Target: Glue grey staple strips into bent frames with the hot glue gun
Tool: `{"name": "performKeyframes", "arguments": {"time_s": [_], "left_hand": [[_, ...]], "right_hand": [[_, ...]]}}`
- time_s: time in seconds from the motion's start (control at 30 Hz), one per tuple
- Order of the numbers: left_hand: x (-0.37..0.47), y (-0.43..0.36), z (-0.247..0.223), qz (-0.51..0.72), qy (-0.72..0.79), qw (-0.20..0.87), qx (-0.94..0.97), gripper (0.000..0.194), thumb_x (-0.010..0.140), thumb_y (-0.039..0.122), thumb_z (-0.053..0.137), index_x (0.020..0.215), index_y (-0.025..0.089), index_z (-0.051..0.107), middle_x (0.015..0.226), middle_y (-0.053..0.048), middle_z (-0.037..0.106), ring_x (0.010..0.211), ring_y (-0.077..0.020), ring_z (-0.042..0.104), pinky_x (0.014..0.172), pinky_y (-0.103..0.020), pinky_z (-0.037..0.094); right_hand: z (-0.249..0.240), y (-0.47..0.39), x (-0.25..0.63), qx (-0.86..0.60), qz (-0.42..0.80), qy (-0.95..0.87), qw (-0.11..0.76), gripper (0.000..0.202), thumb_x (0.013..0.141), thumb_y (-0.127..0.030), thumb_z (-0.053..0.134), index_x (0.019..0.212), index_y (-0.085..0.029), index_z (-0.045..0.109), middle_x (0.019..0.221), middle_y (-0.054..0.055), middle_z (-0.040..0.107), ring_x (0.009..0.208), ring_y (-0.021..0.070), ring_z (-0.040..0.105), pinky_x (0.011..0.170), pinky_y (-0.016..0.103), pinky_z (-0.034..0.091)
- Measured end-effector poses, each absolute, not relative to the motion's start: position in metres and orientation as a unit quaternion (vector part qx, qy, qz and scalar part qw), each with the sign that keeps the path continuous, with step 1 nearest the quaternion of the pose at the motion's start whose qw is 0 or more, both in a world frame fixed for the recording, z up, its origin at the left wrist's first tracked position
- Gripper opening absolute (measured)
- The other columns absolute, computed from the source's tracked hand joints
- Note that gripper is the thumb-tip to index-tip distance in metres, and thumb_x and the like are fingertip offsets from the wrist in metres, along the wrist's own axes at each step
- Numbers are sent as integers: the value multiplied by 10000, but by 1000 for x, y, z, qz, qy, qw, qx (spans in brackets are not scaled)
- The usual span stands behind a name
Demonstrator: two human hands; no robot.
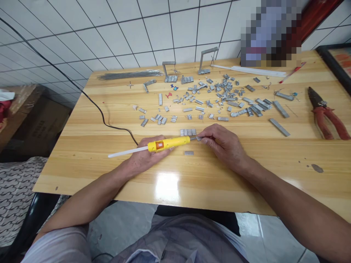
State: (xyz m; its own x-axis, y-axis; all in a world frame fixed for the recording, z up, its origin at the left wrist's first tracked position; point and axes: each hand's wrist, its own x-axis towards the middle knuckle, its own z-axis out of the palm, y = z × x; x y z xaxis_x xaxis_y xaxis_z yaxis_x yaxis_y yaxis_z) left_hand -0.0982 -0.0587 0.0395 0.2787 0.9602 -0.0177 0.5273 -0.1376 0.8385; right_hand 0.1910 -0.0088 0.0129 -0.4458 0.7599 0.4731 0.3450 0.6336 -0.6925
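Observation:
A yellow pen-shaped hot glue gun (177,141) lies across my left hand (144,157), whose fingers wrap round it from below. From its rear end sticks a white glue stick (127,151). My right hand (226,144) pinches a small grey piece (199,138) right at the gun's nozzle; fingertips partly cover it. Just beyond the gun is a joined row of small grey blocks (188,132). Nearer to me a single flat grey strip (189,153) rests on the wooden table (109,182).
Many grey offcuts (225,86) are scattered beyond my hands. Two small angled grey stands (201,60) and a bundle of thin wires (131,74) are near the tiled wall. Red-handled pliers (325,117) lie at right. A black cord (95,107) crosses the left side toward my left hand.

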Motion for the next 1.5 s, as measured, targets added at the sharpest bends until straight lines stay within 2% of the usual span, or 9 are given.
{"name": "performKeyframes", "arguments": {"time_s": [0.3,0.47,0.83,0.97,1.13,1.5], "left_hand": [[-98,-58,40,276,532,390,699,195,972,364,677,1013,179,722,792,6,633,679,-113,539,620,-220,426],[-97,-57,42,291,523,396,696,179,966,360,683,915,190,703,766,5,640,674,-122,557,616,-230,439],[-94,-58,44,303,529,407,681,206,947,370,703,883,174,705,759,-12,641,648,-126,531,585,-243,429],[-96,-58,42,293,525,398,693,182,957,357,687,946,177,715,760,-1,614,665,-125,538,599,-239,427],[-98,-60,40,279,538,393,692,217,957,356,691,838,182,637,706,25,555,639,-105,493,576,-218,392],[-99,-60,39,260,539,398,695,224,953,358,690,832,195,596,657,53,493,579,-93,423,537,-219,348]], "right_hand": [[12,-9,190,-331,248,-815,406,138,1018,-211,621,1090,-260,727,987,45,758,892,184,710,804,350,591],[11,-8,190,-338,255,-811,403,134,1016,-229,623,1084,-270,731,993,44,759,899,194,714,807,360,593],[12,-8,191,-343,251,-814,395,129,1012,-242,630,1083,-275,732,992,47,765,891,200,718,803,370,599],[12,-8,191,-343,248,-815,396,128,1014,-236,629,1085,-271,730,983,46,761,881,194,713,788,360,591],[12,-8,191,-342,246,-813,402,125,1008,-222,638,1081,-266,728,971,44,754,861,190,707,769,353,583],[11,-9,191,-349,246,-812,398,118,1010,-238,637,1081,-272,726,962,39,754,849,193,707,746,351,578]]}}
